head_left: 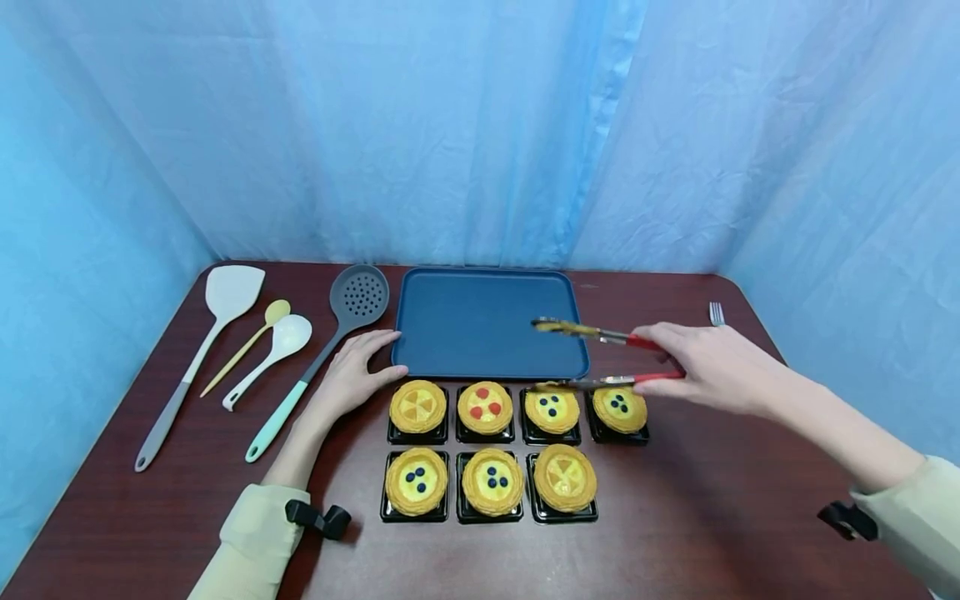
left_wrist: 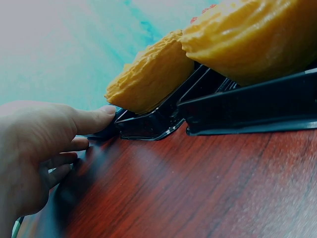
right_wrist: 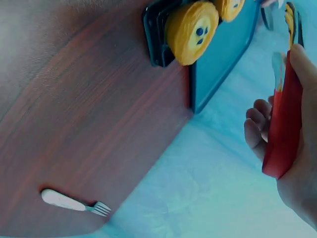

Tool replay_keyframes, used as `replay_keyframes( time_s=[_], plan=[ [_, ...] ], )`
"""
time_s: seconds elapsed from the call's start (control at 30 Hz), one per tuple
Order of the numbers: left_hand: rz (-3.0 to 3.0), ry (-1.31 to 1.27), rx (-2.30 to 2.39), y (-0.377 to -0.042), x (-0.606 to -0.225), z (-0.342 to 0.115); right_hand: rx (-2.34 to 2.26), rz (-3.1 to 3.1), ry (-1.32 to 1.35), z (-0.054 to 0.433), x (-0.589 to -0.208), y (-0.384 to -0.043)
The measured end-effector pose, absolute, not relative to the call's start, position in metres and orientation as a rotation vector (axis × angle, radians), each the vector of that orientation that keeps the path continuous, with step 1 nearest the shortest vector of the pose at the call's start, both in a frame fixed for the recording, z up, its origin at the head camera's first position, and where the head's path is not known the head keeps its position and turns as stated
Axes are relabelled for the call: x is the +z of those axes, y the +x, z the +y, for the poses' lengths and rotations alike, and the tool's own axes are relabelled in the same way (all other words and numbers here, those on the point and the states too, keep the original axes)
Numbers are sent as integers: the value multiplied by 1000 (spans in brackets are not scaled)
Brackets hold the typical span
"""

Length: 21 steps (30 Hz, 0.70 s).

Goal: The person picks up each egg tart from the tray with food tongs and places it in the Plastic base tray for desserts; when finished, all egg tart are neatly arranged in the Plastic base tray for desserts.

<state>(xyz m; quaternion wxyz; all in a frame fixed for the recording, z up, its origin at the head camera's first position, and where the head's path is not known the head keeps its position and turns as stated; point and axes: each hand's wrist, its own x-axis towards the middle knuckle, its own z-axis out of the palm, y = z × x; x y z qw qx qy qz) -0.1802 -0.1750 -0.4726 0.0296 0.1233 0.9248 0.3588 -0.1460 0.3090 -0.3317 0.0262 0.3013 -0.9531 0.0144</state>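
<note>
My right hand (head_left: 705, 367) grips red-handled tongs (head_left: 652, 342) with gold-coloured tips. The tongs' arms stand apart with nothing between them, one over the dark blue tray (head_left: 487, 325), the other above the front row of tarts. My left hand (head_left: 358, 371) rests at the tray's left edge, thumb near its front corner, fingers loosely spread. Several egg tarts in black plastic holders lie in two rows before the tray: a blueberry tart (head_left: 618, 408) at the right end, a red-topped tart (head_left: 485, 408), an orange-slice tart (head_left: 417, 407). In the right wrist view the tongs (right_wrist: 285, 119) sit in the palm.
On the left lie a white spatula (head_left: 235, 290), a yellow spoon (head_left: 277, 312), a white ladle (head_left: 291, 335) and a grey slotted skimmer (head_left: 360, 296) with a mint handle. A fork (head_left: 717, 313) lies at the far right. Blue curtains (head_left: 465, 125) surround the table.
</note>
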Motion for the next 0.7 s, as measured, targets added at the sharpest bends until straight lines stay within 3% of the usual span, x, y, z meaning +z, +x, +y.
replay_keyframes(
  time_s=[0.4,0.7],
  plan=[
    [2853,381,1115,-180,-474,-176,484,-2978,309,321,-386,-209],
    [2850,377,1125,-181,-474,-174,515,-3006,-41,333,-421,-220]
  ],
)
